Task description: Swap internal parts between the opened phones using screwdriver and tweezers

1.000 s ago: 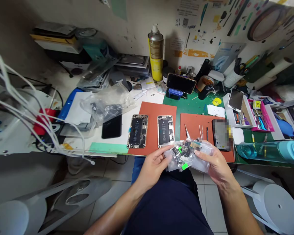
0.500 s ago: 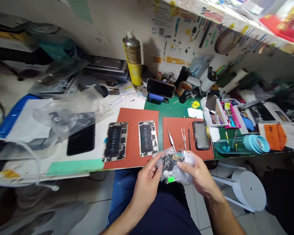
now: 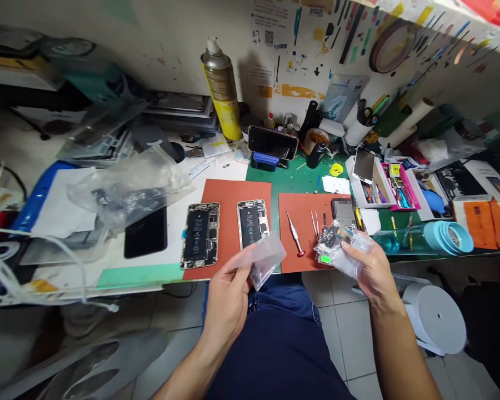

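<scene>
My left hand [image 3: 229,294] pinches a small clear plastic bag [image 3: 269,258], held over the table's front edge; a dark content shows at its lower end. Farther right, my right hand [image 3: 373,272] grips a bundle of clear bags [image 3: 337,244] with small dark electronic parts and a bright green label. Two opened phones, the left phone [image 3: 200,236] and the right phone [image 3: 253,222], lie with batteries exposed on a brown mat [image 3: 233,189]. The left bag overlaps the right phone's lower corner. Between my hands, a screwdriver [image 3: 294,234] and tweezers [image 3: 315,223] rest on a second brown mat [image 3: 287,264].
At left, a dark phone [image 3: 145,239] lies partly under a large plastic bag [image 3: 137,183]. A yellow spray can [image 3: 223,91] and a propped phone [image 3: 273,143] stand behind. Tool boxes [image 3: 370,191] and a blue bottle [image 3: 433,239] are at right. A white stool [image 3: 435,319] stands below.
My hands have moved apart. The left has drawn one small bag away to the left, while the right has carried the bundle of bags rightward, in front of the phone on the right mat.
</scene>
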### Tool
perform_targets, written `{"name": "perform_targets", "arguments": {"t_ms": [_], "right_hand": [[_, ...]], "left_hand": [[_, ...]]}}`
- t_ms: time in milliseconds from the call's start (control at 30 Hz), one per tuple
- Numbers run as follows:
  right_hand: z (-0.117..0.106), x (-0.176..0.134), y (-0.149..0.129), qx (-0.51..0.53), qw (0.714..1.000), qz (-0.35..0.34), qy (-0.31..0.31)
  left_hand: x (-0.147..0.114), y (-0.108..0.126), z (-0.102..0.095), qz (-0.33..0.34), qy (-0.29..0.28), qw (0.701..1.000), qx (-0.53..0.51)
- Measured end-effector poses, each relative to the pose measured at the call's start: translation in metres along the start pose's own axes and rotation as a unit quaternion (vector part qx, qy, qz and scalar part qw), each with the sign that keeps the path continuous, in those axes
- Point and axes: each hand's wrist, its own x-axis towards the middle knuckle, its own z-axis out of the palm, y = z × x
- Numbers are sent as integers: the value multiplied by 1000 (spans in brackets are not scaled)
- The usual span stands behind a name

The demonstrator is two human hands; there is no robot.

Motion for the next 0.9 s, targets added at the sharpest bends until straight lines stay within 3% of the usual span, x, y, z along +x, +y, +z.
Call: {"name": "perform_targets", "arguments": {"t_ms": [367, 600, 900], "right_hand": [[26, 29, 8, -46, 996, -22, -67], [28, 27, 5, -45, 998, -15, -51], [20, 49, 5, -143, 987, -63, -31]], "left_hand": [[-6, 2, -2, 60, 18, 997, 52], [-5, 5, -2, 54, 3, 997, 53], [-9, 12, 3, 31, 2, 999, 38]]}}
